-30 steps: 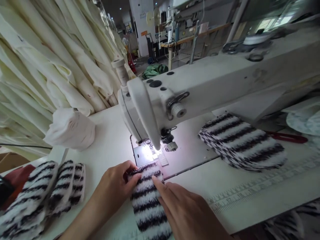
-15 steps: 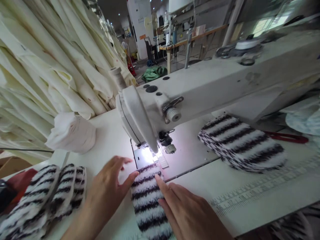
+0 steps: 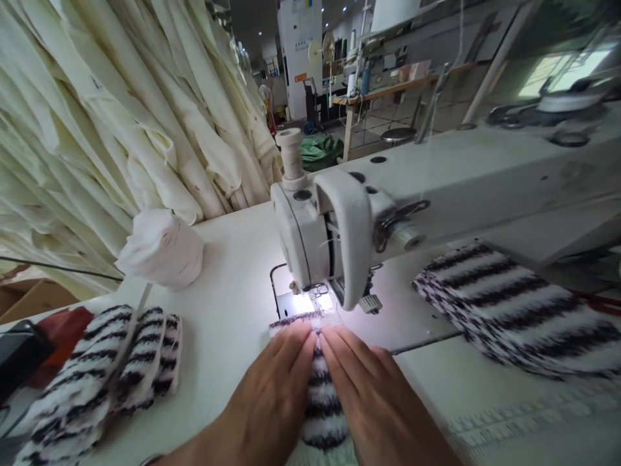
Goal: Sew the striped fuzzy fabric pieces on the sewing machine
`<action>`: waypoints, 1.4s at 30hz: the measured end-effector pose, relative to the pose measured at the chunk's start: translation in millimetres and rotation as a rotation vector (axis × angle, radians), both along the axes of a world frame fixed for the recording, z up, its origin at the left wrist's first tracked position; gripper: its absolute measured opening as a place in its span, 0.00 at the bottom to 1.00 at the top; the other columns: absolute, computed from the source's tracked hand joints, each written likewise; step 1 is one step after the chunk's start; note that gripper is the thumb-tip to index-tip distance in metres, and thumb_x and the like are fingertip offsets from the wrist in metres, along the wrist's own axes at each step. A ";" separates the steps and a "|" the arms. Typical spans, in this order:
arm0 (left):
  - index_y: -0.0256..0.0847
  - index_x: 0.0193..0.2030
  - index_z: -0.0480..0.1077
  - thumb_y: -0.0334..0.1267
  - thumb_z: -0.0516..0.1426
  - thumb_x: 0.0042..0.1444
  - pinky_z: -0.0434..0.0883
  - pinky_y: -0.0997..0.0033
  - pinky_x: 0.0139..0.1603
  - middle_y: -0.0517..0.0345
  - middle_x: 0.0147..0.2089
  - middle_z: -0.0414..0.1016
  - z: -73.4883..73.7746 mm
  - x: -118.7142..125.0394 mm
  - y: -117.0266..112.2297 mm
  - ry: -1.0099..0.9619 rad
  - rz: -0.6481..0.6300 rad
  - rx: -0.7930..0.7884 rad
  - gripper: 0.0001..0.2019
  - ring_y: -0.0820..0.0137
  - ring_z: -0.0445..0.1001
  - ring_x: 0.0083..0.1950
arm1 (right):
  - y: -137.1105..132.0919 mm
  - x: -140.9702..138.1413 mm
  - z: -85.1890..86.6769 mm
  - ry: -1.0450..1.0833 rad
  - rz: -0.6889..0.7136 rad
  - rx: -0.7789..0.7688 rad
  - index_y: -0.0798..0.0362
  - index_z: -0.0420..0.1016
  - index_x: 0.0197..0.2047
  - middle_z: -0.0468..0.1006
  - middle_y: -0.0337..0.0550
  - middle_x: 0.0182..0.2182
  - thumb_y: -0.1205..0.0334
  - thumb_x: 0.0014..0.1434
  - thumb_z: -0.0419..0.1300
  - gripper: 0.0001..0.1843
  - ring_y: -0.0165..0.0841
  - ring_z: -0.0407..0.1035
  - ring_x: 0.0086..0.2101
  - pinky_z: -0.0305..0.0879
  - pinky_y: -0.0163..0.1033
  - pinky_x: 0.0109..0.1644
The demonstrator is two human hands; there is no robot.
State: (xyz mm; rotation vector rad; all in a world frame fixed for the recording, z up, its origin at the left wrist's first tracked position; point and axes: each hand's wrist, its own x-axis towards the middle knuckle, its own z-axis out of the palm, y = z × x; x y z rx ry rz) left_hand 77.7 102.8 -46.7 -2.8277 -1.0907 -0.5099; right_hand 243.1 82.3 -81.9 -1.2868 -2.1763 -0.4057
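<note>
Left hand and right hand lay flat and open, pressing black-and-white striped fuzzy fabric strip near centre, just before white sewing machine. We judged feeding in hand; next needs straight guiding.

One head-worn camera looks forward and down, close over the table, facing the sewing machine.

both hands press striped fabric flat.
</note>
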 end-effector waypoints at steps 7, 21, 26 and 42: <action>0.29 0.59 0.59 0.25 0.45 0.61 0.75 0.55 0.55 0.37 0.56 0.71 -3.0 -4.5 12.7 -0.027 0.087 -0.011 0.19 0.57 0.71 0.58 | 21.1 -2.0 3.0 -0.054 -0.005 0.057 0.58 0.75 0.49 0.78 0.43 0.48 0.79 0.58 0.39 0.27 0.35 0.70 0.47 0.65 0.43 0.47; 0.37 0.55 0.65 0.27 0.50 0.62 0.74 0.60 0.53 0.46 0.52 0.72 16.6 -17.2 15.5 -0.217 0.041 -0.149 0.14 0.63 0.72 0.53 | 33.2 28.7 17.5 0.160 0.318 -0.305 0.56 0.68 0.56 0.74 0.48 0.47 0.81 0.58 0.42 0.27 0.34 0.67 0.49 0.67 0.45 0.53; 0.41 0.38 0.72 0.30 0.57 0.60 0.72 0.73 0.35 0.59 0.36 0.73 29.9 -26.9 6.9 -0.278 0.136 -0.444 0.04 0.73 0.73 0.34 | 36.8 42.1 32.5 0.149 0.459 -0.345 0.53 0.75 0.42 0.74 0.45 0.40 0.81 0.59 0.47 0.20 0.33 0.67 0.43 0.69 0.41 0.44; 0.38 0.43 0.70 0.28 0.55 0.61 0.73 0.64 0.46 0.51 0.45 0.73 39.3 -19.4 5.5 -0.121 -0.087 -0.340 0.06 0.66 0.72 0.47 | -20.3 23.4 18.4 0.012 0.213 -0.061 0.59 0.72 0.51 0.77 0.47 0.46 0.81 0.57 0.42 0.26 0.38 0.67 0.49 0.65 0.45 0.50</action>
